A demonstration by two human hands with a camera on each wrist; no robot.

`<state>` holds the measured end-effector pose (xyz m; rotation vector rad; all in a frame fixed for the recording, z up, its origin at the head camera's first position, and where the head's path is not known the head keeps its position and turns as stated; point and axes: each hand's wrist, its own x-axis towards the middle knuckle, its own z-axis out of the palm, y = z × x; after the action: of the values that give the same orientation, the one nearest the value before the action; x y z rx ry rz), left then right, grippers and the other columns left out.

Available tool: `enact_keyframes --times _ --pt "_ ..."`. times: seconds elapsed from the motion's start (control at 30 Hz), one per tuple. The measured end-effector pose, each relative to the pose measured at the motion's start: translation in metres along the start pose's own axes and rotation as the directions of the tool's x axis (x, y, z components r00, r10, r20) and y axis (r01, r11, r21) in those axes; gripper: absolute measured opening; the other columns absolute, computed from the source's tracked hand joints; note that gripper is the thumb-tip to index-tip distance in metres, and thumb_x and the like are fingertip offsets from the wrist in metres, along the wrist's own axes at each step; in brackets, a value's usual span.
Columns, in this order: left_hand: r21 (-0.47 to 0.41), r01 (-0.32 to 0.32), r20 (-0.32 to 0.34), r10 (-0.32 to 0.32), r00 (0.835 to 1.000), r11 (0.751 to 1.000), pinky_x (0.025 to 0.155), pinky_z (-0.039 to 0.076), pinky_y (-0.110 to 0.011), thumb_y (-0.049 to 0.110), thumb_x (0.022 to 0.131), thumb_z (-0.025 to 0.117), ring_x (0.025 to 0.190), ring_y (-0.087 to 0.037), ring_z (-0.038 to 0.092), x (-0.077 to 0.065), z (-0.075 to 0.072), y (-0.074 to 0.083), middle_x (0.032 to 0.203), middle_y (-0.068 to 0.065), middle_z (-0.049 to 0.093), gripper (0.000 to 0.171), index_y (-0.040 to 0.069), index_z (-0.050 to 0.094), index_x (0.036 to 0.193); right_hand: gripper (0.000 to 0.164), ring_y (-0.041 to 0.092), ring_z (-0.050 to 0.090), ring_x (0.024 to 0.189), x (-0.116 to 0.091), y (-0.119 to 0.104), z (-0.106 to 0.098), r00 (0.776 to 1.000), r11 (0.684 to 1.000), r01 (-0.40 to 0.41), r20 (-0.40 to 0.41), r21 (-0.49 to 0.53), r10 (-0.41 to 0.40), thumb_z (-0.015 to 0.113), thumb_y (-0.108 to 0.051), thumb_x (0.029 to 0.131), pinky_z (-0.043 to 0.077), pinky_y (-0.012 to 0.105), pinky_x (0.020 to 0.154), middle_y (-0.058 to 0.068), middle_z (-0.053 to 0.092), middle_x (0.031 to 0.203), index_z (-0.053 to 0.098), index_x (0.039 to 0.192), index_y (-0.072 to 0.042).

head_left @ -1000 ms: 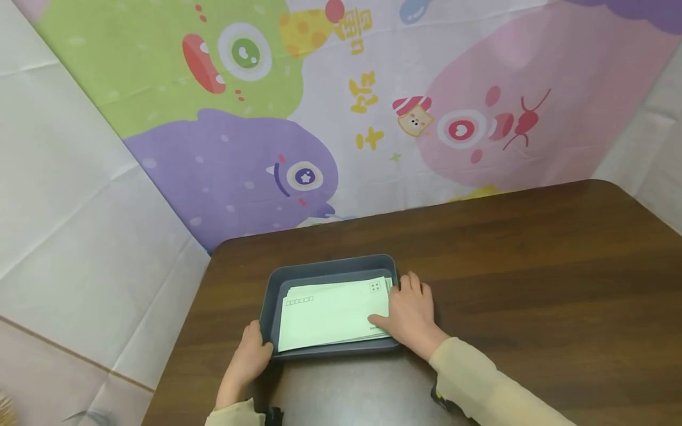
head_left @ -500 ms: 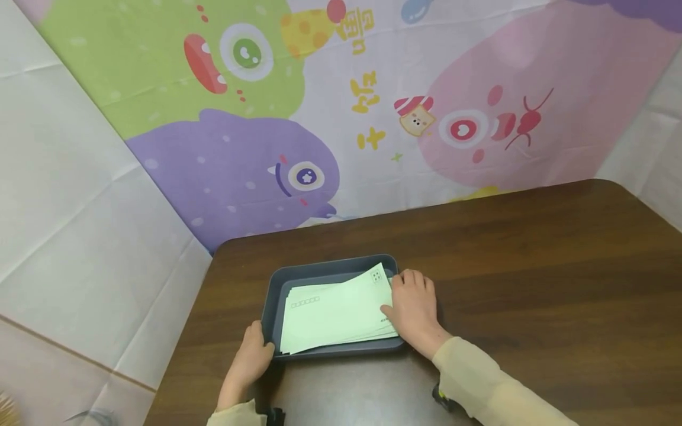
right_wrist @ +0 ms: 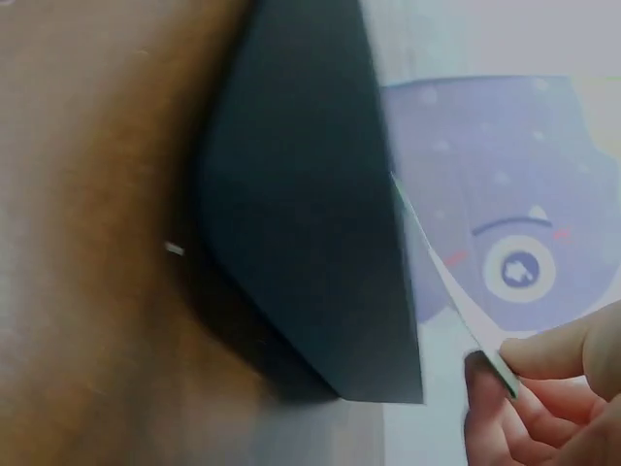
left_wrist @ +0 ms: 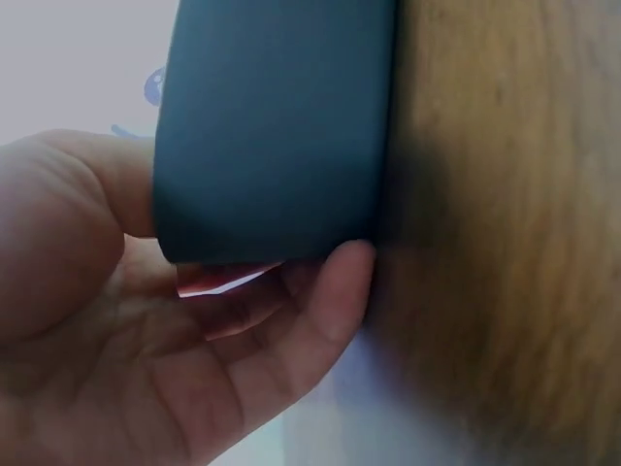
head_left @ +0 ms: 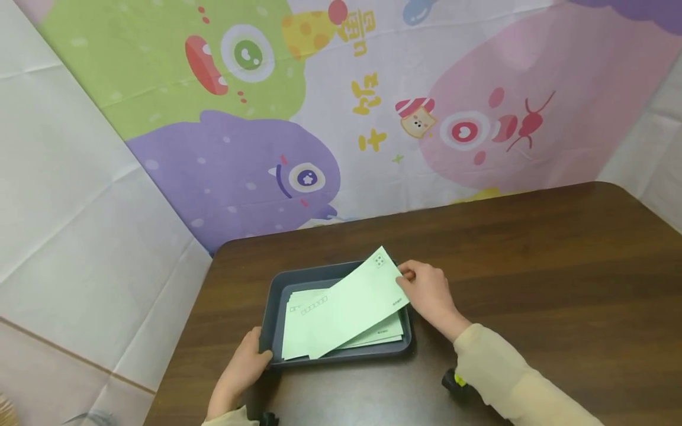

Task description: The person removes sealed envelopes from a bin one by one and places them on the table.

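Note:
A dark grey tray (head_left: 314,273) rests on the table with a pile of pale green envelopes (head_left: 380,336) in it. The top envelope (head_left: 357,305) lies slantwise over the pile, its right end raised past the tray's rim. My right hand (head_left: 430,293) pinches that end between thumb and fingers; the right wrist view shows the envelope (right_wrist: 466,311) edge-on, leaning up over the tray wall (right_wrist: 301,214). At the tray's left front corner my left hand (head_left: 242,364) grips the side, thumb at the rim. In the left wrist view its fingers (left_wrist: 340,291) curl round the tray's corner.
The brown wooden table (head_left: 533,266) extends right of the tray. Behind it hangs a cartoon-printed cloth (head_left: 373,183), and white panels (head_left: 96,195) stand along the left side. Dark wrist gear (head_left: 454,383) shows below the right sleeve.
My right hand has moved right and back, pulling the top envelope's right end up and turning it askew over the pile. The tray has shifted slightly right and forward; my left hand stays on it.

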<state>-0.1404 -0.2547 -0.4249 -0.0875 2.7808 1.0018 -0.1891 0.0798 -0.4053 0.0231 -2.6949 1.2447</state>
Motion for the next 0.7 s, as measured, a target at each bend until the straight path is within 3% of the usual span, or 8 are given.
enact_keyframes --times 0.17,0.3,0.4,0.5,0.63,0.7 --pt "-0.065 0.024 -0.025 -0.026 0.999 0.998 0.063 0.042 -0.030 -0.001 0.075 0.048 0.077 -0.020 0.050 0.000 0.003 -0.002 0.092 -0.012 0.053 0.033 -0.006 0.048 0.108 0.024 0.020 0.062 0.078 0.012 0.002 -0.017 0.990 0.994 -0.086 0.117 0.075 0.077 0.055 -0.013 0.084 0.045 0.031 0.065 0.010 0.067 0.091 0.066 0.104 -0.005" --pt "-0.104 0.028 -0.033 -0.031 0.999 0.994 0.058 0.045 -0.029 -0.002 0.075 0.047 0.071 -0.018 0.051 0.000 0.005 -0.003 0.088 -0.012 0.054 0.032 -0.006 0.048 0.107 0.026 0.024 0.060 0.086 0.025 0.005 -0.028 0.972 0.963 -0.178 0.191 0.202 0.140 0.053 -0.013 0.087 0.047 0.034 0.070 0.015 0.063 0.101 0.061 0.109 -0.004" --pt "-0.115 0.015 -0.035 -0.019 0.999 0.993 0.057 0.046 -0.029 -0.003 0.075 0.047 0.069 -0.017 0.052 0.000 0.006 -0.003 0.087 -0.012 0.054 0.032 -0.006 0.047 0.107 0.027 0.023 0.059 0.085 0.036 0.010 -0.029 0.963 0.921 -0.225 0.219 0.319 0.159 0.051 -0.011 0.088 0.047 0.035 0.071 0.018 0.060 0.106 0.057 0.113 -0.001" --pt "-0.108 0.005 -0.035 -0.009 0.999 0.994 0.058 0.045 -0.029 -0.005 0.075 0.046 0.070 -0.017 0.051 0.000 0.006 -0.004 0.089 -0.012 0.054 0.032 -0.005 0.047 0.108 0.031 0.020 0.057 0.082 0.047 0.014 -0.024 0.949 0.859 -0.286 0.247 0.425 0.195 0.050 -0.010 0.089 0.047 0.031 0.070 0.020 0.056 0.110 0.053 0.117 0.002" --pt "-0.097 0.005 -0.032 -0.008 0.999 0.995 0.058 0.044 -0.029 -0.005 0.076 0.046 0.070 -0.018 0.050 0.001 0.006 -0.003 0.090 -0.013 0.052 0.033 -0.005 0.046 0.109 0.035 0.017 0.055 0.082 0.061 0.017 -0.017 0.930 0.774 -0.364 0.255 0.519 0.266 0.050 -0.011 0.089 0.047 0.028 0.073 0.018 0.051 0.116 0.048 0.122 0.002" --pt "-0.099 0.005 -0.028 -0.008 1.000 0.995 0.058 0.043 -0.029 -0.006 0.076 0.045 0.069 -0.018 0.049 0.001 0.006 -0.002 0.089 -0.013 0.051 0.032 -0.005 0.045 0.108 0.036 0.018 0.055 0.085 0.067 0.020 -0.015 0.926 0.750 -0.376 0.243 0.545 0.287 0.050 -0.011 0.090 0.047 0.029 0.075 0.018 0.050 0.118 0.047 0.123 0.001"
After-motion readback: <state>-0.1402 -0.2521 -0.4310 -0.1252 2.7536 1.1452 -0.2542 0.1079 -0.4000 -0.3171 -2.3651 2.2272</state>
